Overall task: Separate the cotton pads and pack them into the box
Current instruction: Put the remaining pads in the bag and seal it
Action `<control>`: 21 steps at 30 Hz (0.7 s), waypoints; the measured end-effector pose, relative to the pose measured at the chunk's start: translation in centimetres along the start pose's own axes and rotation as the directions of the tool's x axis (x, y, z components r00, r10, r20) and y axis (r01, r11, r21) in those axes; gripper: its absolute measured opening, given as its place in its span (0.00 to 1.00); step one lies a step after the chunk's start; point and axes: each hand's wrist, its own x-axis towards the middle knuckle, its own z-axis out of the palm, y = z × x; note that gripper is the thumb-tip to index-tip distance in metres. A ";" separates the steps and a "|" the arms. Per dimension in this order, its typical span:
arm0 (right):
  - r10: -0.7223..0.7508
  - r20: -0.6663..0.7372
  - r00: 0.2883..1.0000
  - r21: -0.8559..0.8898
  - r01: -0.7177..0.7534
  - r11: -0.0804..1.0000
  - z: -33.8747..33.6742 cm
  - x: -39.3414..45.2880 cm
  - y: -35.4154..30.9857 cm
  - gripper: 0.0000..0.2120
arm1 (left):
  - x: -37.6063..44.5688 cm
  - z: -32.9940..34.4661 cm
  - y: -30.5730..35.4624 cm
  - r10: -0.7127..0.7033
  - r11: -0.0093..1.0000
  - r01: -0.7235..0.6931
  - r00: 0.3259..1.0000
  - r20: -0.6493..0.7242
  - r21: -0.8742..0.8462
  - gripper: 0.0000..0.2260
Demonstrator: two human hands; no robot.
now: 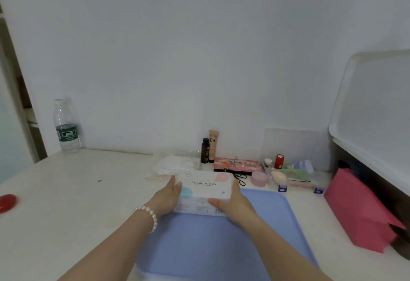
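The pack of cotton pads (203,192) wears a thin, smooth plastic wrap with a faint sheen. The blue mat (221,240) looks matt and soft (rubbery, perhaps). The table (77,192) is a pale, smooth surface. The water bottle (66,126) is clear glossy plastic with 1 green paper-like label. The pink bag (357,212) looks like matt paper. The bracelet (147,215) beads shine like pearl.

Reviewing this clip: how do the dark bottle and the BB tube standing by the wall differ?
The dark bottle is near black, while the BB tube is beige with "BB" printed near its top. The bottle is shorter; the tube rises above it. The bottle stands to the left, the tube to its right. Both stand upright side by side against the wall, behind the cotton pad pack, and neither hand touches them.
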 end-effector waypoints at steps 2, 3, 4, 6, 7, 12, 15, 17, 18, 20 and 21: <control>0.024 -0.017 1.000 -0.078 -0.025 0.997 0.0 0.3 -0.1 0.49 | 0.0 0.4 0.6 -0.007 1.000 0.007 1.000 0.011 0.001 0.29; 0.041 -0.031 0.999 -0.123 -0.044 0.991 -0.1 0.2 -0.2 0.49 | -0.2 0.7 0.9 0.008 1.000 -0.009 1.000 0.015 0.010 0.31; 0.060 -0.045 0.997 -0.162 -0.067 0.985 -0.2 0.2 -0.2 0.48 | -0.4 1.1 1.2 0.028 0.999 -0.028 1.000 0.011 0.026 0.33; 0.091 -0.072 0.993 -0.209 -0.104 0.972 -0.6 0.0 -0.3 0.46 | -0.7 1.7 1.5 0.056 0.995 -0.056 0.998 -0.005 0.080 0.37; 0.100 -0.077 0.992 -0.222 -0.115 0.968 -0.7 -0.2 -0.3 0.46 | -0.7 1.9 1.6 0.056 0.992 -0.054 0.998 -0.013 0.115 0.38; 0.076 -0.102 0.992 -0.223 -0.098 0.970 -0.7 -0.3 -0.1 0.44 | -1.0 2.9 1.7 0.017 0.982 0.005 0.993 -0.117 0.191 0.37; -0.010 -0.136 0.991 -0.277 -0.029 0.960 -0.7 -0.8 -0.1 0.42 | -1.6 3.6 1.6 0.008 0.961 0.052 0.977 -0.212 0.273 0.35; -0.177 -0.169 0.970 -0.409 0.095 0.908 -1.0 -1.7 0.1 0.37 | -2.2 3.7 1.4 0.191 0.888 -0.051 0.945 -0.266 0.457 0.33; -0.276 -0.156 0.948 -0.489 0.169 0.856 -1.0 -2.1 0.2 0.34 | -2.3 3.7 1.2 0.322 0.827 -0.147 0.915 -0.243 0.542 0.34; -0.404 -0.070 0.912 -0.608 0.283 0.742 -1.1 -2.9 0.5 0.29 | -2.7 3.9 1.1 0.510 0.698 -0.332 0.852 -0.115 0.634 0.46; -0.410 -0.019 0.912 -0.637 0.305 0.708 -1.0 -3.3 0.7 0.28 | -2.9 4.0 1.0 0.537 0.671 -0.382 0.842 -0.061 0.635 0.51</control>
